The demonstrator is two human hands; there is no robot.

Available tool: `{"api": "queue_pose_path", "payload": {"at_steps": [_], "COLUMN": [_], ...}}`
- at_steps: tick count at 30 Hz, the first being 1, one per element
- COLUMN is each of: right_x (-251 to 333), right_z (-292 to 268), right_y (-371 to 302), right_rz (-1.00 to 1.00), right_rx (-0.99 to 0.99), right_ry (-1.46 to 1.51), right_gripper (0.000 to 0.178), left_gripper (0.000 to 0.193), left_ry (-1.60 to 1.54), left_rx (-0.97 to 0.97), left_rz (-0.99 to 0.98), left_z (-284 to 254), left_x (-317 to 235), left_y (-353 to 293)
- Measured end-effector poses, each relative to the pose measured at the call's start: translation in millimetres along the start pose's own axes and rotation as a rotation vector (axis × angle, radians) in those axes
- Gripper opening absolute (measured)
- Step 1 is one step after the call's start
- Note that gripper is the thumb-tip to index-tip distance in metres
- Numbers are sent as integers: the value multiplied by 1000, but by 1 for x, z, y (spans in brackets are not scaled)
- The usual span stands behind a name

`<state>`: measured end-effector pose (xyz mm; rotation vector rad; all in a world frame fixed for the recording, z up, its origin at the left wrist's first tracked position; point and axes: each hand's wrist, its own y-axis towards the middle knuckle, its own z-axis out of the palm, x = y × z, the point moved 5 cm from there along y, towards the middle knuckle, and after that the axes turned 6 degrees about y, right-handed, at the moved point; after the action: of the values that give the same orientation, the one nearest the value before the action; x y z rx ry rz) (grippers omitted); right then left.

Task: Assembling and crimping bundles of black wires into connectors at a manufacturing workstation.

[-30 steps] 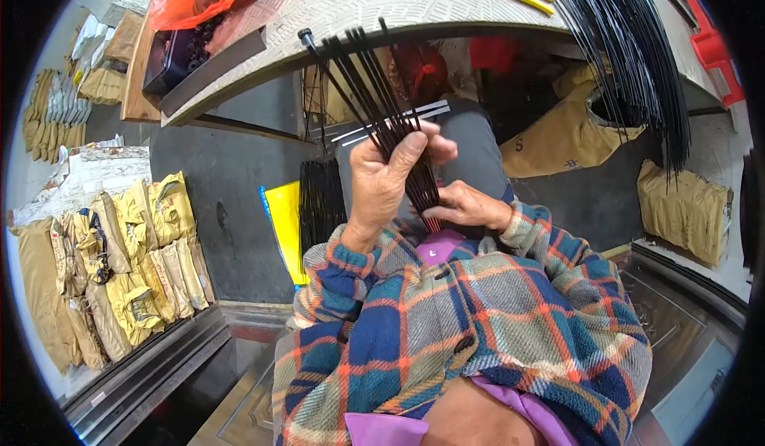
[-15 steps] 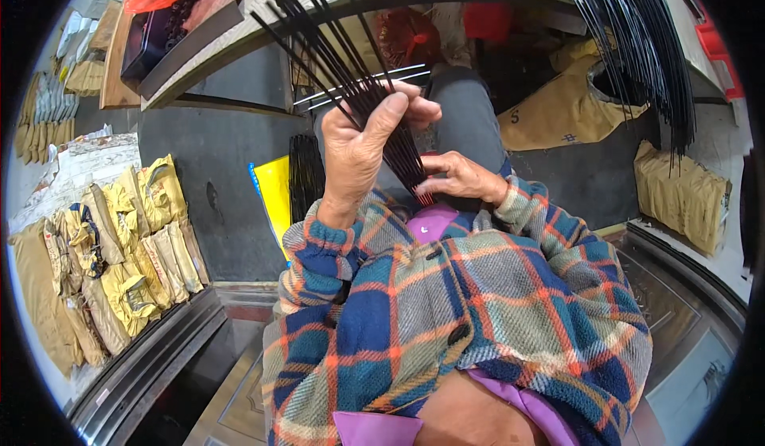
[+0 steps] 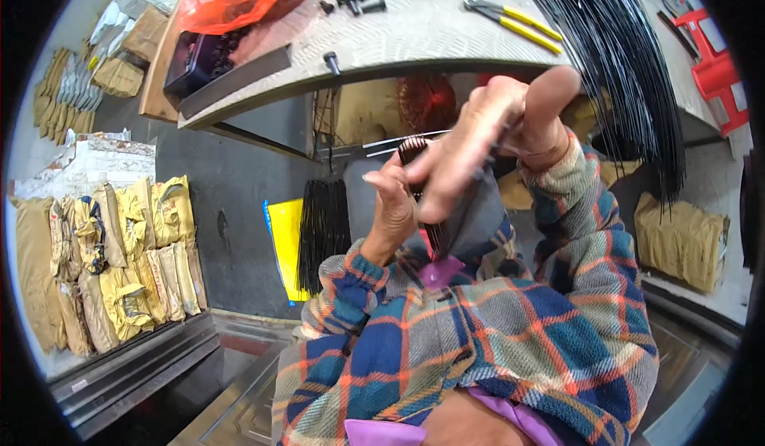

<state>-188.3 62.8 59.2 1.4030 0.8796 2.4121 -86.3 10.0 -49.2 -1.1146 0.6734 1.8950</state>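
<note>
A bundle of thin black rods [image 3: 412, 151] stands over my lap, its upper ends pointing up toward me. My left hand [image 3: 392, 211] is closed around it, thumb raised on the near side. My right hand [image 3: 502, 123] passes just in front of the bundle, smeared by motion. Its fingers stretch down to the left and its thumb stands apart, with nothing visible in it. It covers part of the rods, and I cannot tell whether it touches them.
Ahead is a workbench [image 3: 430, 41] with yellow-handled pliers [image 3: 514, 25], several black bolts [image 3: 358, 3], an orange plastic bag [image 3: 239, 3] and long black rods [image 3: 629, 71] hanging over its right edge. More black rods [image 3: 323, 235] stand beside a yellow sheet [image 3: 287, 247]. Wrapped packages [image 3: 119, 263] lie at left.
My right hand has risen from the bundle's lower end to its front. My left hand has lowered, and the rods now point more toward me. More of the bench shows.
</note>
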Motion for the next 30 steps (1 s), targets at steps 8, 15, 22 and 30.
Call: {"api": "queue_pose_path", "payload": {"at_steps": [8,15,22,30], "right_x": [-74,-62,27,71], "right_z": [-95,-154,-233,-394], "right_y": [68,56,102,105], "right_rz": [138,87,79,631], "right_rx": [92,47,-212,-333], "right_ry": [-1901,-2089,-2028,-2449], "right_gripper": [29,33,26,21], "left_gripper": [29,30,30,27], "left_ry": [55,91,71,61], "left_rx": [-12,-139,-67,-104], "left_rz": [-247,-259,-287,-388], "left_z": [-19,-26,-22,-35], "left_x": [5,2,7,25], "left_y": [18,21,32,48]}}
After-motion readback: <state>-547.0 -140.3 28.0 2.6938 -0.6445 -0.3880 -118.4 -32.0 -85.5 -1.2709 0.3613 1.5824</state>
